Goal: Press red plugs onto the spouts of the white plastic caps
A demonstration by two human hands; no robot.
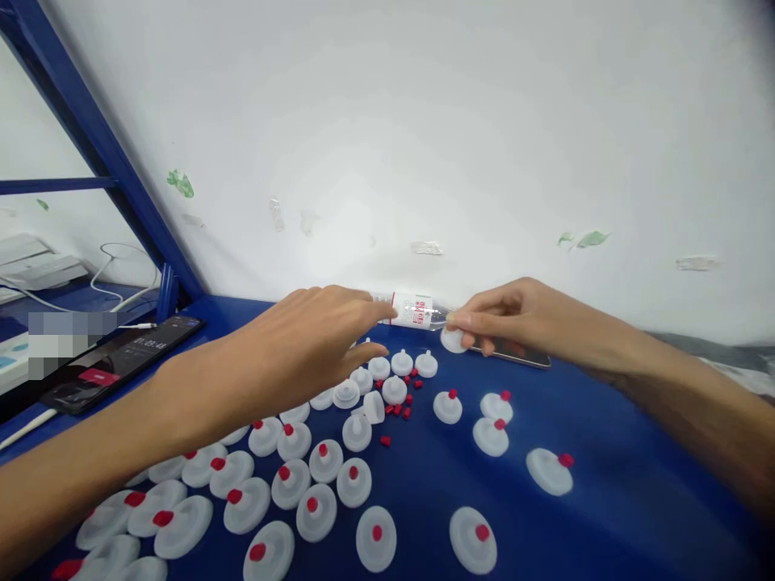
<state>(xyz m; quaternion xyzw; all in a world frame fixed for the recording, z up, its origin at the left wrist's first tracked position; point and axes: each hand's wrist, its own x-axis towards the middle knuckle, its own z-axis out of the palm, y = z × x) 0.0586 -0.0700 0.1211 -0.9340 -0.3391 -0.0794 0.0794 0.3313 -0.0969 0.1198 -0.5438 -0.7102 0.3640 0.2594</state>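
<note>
Here, my right hand (514, 313) pinched a white disc (451, 341) at its fingertips, the disc showing just below my thumb. My left hand (327, 332), fingers loosely parted and seemingly holding nothing (its underside was hidden from me), hovered by more white caps (401, 363), near loose red tips (386, 441). The blue table (630, 500) met a white wall (387, 145), a bottle (415, 311) lying along it.
</note>
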